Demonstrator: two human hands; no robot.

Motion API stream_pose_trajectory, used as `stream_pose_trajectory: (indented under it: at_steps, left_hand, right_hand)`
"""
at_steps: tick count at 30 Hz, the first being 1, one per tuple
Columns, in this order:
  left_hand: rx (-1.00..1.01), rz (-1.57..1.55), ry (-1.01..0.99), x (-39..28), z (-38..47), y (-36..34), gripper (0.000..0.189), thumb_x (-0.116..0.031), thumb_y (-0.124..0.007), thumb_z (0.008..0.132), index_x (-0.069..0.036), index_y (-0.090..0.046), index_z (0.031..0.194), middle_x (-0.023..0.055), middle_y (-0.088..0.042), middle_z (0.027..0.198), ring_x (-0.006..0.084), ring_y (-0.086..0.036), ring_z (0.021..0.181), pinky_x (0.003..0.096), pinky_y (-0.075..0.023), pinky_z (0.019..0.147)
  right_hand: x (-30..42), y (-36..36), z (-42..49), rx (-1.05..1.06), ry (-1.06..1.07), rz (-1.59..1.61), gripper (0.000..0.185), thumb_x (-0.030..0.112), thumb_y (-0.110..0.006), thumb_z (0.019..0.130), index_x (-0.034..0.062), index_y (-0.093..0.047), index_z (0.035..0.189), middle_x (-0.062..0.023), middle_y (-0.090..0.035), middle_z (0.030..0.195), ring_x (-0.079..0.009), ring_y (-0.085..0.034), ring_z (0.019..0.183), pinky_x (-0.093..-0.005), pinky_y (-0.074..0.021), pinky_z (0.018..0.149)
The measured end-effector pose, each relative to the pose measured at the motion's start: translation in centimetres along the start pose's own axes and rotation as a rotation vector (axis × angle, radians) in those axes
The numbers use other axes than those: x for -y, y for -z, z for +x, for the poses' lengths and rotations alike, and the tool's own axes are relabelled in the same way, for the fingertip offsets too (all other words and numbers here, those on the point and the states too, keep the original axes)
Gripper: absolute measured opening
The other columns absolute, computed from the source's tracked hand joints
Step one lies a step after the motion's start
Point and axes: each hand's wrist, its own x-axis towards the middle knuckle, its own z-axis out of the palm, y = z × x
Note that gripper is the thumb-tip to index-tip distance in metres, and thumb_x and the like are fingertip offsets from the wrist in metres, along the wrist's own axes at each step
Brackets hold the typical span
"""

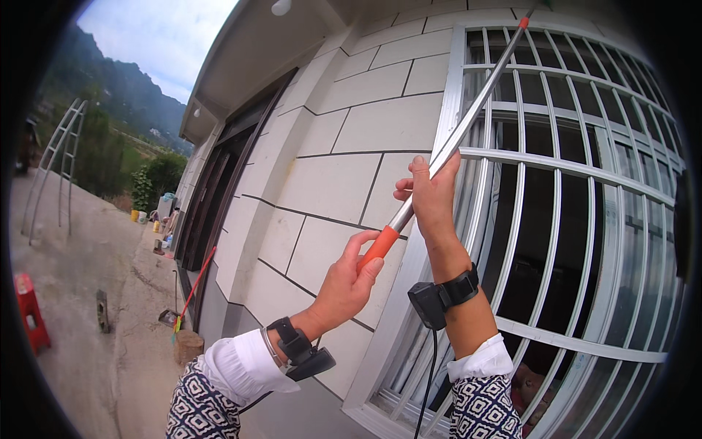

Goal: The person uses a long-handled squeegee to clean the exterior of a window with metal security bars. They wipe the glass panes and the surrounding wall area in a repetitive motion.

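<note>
A long metal pole [476, 112] slants up and right in front of the wall and the barred window. My left hand [349, 277] grips its orange end handle [379, 249]. Higher up, my right hand [436, 192] is closed around the bare metal shaft, its thumb along the near side. Near the top edge the pole has an orange collar [524, 23]; past it a small greenish part shows, too dark and cut off to identify. Metal window bars [520, 219] stand right behind the pole and my right forearm.
Left of the window runs a tiled wall [329, 181] with a dark doorway [219, 192]. A red-handled broom [197, 280], a dustpan [169, 316] and a wood stump [188, 347] are beside it. Farther left stand a metal stepladder [64, 142] and a red plastic stool [32, 313].
</note>
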Motion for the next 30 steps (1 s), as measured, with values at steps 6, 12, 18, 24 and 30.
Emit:
stream_pose_trajectory:
  at_steps: [6,12,18,24,30]
  left_hand:
    - [-0.056,0.259,-0.122,0.7,7.3,6.5,0.031,-0.027,-0.046,0.102,-0.001,-0.047,0.118,0.0119,-0.063,0.080,0.0242,-0.062,0.070,0.0374,-0.0485,0.067]
    - [0.009,0.193,-0.097,0.3,14.3,12.8,0.035,-0.038,-0.041,0.104,-0.004,-0.049,0.108,0.0012,-0.051,0.073,0.0103,-0.047,0.060,0.0287,-0.0406,0.056]
    - [-0.075,0.269,-0.015,1.5,19.2,19.1,0.045,-0.054,-0.035,0.102,-0.012,-0.048,0.111,-0.0028,-0.041,0.071,0.0062,-0.035,0.049,0.0233,-0.0279,0.041]
    - [-0.048,0.221,0.040,2.9,25.3,23.5,0.047,-0.059,-0.031,0.100,-0.014,-0.043,0.099,-0.0023,-0.040,0.063,0.0087,-0.034,0.041,0.0256,-0.0267,0.037]
    - [0.023,0.162,0.099,7.4,28.4,24.3,0.050,-0.063,-0.028,0.099,-0.015,-0.041,0.098,-0.0021,-0.038,0.060,0.0102,-0.033,0.038,0.0255,-0.0273,0.039]
  right_hand:
    - [-2.5,-8.0,2.1,0.113,-0.033,0.153,0.076,0.009,-0.041,0.097,0.0106,0.013,0.149,-0.0106,-0.052,0.080,-0.0144,-0.053,0.050,-0.0306,-0.0513,0.045]
    - [-3.2,-13.6,9.7,0.173,0.084,0.171,0.070,0.005,-0.037,0.092,0.0050,0.009,0.144,-0.0104,-0.051,0.077,-0.0165,-0.054,0.051,-0.0317,-0.0518,0.045]
    - [-4.7,-20.9,15.0,0.252,0.085,0.110,0.062,0.002,-0.038,0.089,-0.0007,0.001,0.136,-0.0133,-0.052,0.078,-0.0197,-0.057,0.054,-0.0329,-0.0522,0.046]
    - [-6.7,-26.4,21.4,0.301,-0.022,-0.046,0.081,-0.001,-0.042,0.089,-0.0021,0.018,0.143,-0.0180,-0.061,0.076,-0.0230,-0.061,0.051,-0.0344,-0.0517,0.044]
    - [-11.7,-27.8,23.6,0.254,-0.148,-0.209,0.081,0.001,-0.043,0.092,0.0024,0.018,0.146,-0.0194,-0.062,0.075,-0.0245,-0.061,0.052,-0.0351,-0.0493,0.042]
